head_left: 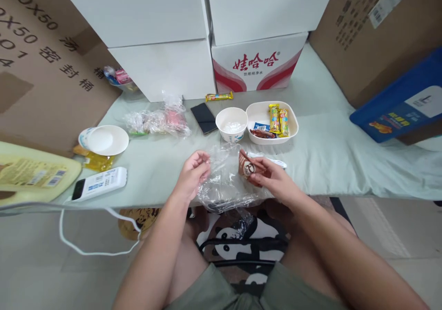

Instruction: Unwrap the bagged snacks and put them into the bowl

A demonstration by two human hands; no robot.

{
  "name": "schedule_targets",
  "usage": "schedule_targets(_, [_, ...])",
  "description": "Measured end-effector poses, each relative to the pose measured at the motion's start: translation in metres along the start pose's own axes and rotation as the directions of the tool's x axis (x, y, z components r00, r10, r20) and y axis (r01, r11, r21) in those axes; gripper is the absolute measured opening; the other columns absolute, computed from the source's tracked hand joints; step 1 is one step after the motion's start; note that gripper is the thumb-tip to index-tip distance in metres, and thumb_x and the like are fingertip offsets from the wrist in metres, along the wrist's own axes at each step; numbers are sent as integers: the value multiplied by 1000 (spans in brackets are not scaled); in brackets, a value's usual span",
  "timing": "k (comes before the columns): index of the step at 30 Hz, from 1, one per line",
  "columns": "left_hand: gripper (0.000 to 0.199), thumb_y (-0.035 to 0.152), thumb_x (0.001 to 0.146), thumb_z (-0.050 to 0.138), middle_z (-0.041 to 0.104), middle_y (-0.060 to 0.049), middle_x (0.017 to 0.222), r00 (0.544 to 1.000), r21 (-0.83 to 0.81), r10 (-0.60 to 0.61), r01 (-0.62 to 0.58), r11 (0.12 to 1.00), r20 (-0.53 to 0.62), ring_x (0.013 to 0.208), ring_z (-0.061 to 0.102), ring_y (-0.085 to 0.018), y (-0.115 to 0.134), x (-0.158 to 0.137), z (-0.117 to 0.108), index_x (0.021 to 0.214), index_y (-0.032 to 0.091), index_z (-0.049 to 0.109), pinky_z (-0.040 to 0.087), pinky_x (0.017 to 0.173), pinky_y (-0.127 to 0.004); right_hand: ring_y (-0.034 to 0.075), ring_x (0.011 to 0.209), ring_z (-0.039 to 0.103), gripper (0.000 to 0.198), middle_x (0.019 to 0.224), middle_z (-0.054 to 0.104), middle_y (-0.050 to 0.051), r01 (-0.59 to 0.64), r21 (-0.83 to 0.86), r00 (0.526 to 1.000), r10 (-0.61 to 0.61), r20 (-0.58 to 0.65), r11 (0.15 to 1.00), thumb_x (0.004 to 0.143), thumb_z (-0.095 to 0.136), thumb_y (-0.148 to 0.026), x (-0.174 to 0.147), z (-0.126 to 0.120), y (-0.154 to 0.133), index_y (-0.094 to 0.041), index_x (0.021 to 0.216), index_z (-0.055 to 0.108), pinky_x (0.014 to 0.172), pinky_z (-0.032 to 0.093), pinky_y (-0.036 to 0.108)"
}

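My right hand (274, 178) is closed around a small brown snack packet (247, 166) with a round light logo. My left hand (194, 172) has its fingers curled together at the left edge of a clear plastic bag (224, 176), which hangs over the table's front edge. Behind the bag stands a white paper bowl (232, 122). Touching it on the right is a white rectangular tray (293, 121), which contains yellow-wrapped snacks (279, 119), a blue packet and a reddish-brown packet. Partly hidden behind my right hand lies a white object (280, 162).
A dark phone (203, 118), a yellow snack (219, 96) and crumpled plastic with packets (160, 120) lie farther back. At left are a tilted paper bowl (107, 139), a white device with a cable (100, 183) and a yellow jug (37, 174). White boxes (258, 63) line the back.
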State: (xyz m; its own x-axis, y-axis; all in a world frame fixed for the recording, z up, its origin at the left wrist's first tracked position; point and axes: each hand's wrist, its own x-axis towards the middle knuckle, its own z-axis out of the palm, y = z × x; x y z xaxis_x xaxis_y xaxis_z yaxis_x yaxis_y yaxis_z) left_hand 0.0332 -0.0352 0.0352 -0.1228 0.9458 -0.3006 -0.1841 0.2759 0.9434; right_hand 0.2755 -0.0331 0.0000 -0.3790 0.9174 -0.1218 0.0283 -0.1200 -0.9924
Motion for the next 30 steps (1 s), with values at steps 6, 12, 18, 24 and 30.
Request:
schedule_targets(6, [29, 24, 56, 66, 49, 8, 67, 997, 97, -30, 36, 995, -67, 45, 35, -2, -3, 8, -8, 83, 18, 56, 17, 41, -18, 20, 95, 69, 43, 110, 71, 6, 210, -142, 892, -249, -376, 967, 87, 69, -48, -1, -23, -8, -27, 123, 61, 84, 58, 36])
schedule_targets(12, [29, 25, 57, 64, 48, 8, 64, 999, 151, -33, 38, 988, -33, 47, 35, -4, -4, 11, -15, 85, 18, 57, 20, 44, -19, 21, 88, 67, 28, 97, 74, 5, 86, -581, 711, -458, -533, 810, 82, 66, -40, 59, -76, -56, -21, 101, 69, 76, 56, 33])
schedule_targets(18, [29, 28, 62, 68, 50, 8, 66, 999, 153, -30, 25, 988, 32, 45, 37, -3, -3, 9, -16, 88, 19, 57, 23, 44, -19, 33, 106, 68, 52, 115, 74, 15, -206, -804, 888, -240, -393, 557, 82, 66, -37, 122, -89, -83, -17, 131, 66, 95, 52, 50])
schedule_targets(24, [33, 50, 78, 67, 59, 5, 63, 997, 259, 15, 3, 966, -71, 43, 50, -9, -7, 16, -26, 86, 22, 52, 29, 42, -21, 26, 92, 70, 21, 98, 75, 11, 141, -863, 816, -550, -177, 486, 93, 50, -30, 56, -25, -52, -22, 98, 69, 84, 55, 40])
schedule_targets(30, [25, 49, 87, 58, 66, 1, 66, 964, 529, 179, -49, 847, -198, 58, 64, -16, -14, 32, -57, 86, 23, 55, 43, 57, -25, 27, 115, 69, 27, 113, 77, 7, 474, -792, 861, -390, 326, 384, 95, 47, -19, 9, 33, 13, -22, 108, 71, 101, 51, 45])
